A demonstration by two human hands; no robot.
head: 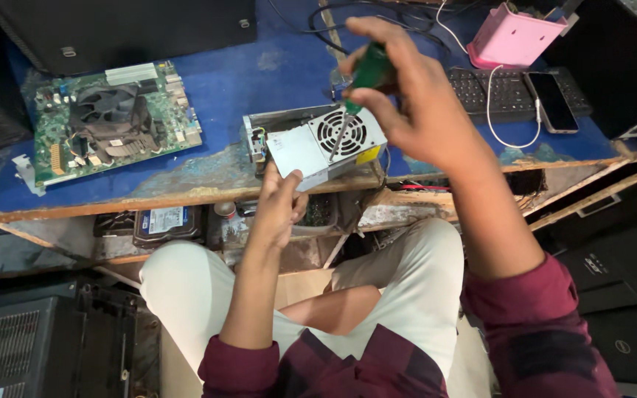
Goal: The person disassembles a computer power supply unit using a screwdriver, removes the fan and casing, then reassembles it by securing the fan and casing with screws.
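A grey metal power supply unit with a round fan grille lies tilted at the front edge of the blue worktop. My left hand grips its lower corner from below. My right hand holds a green-handled screwdriver above it. The shaft slants down and its tip rests on the unit's face by the fan grille.
A green motherboard with a black cooler fan lies at the left. A black keyboard, a phone on a white cable and a pink box sit at the right. Hard drives rest on the shelf below. Computer cases stand around.
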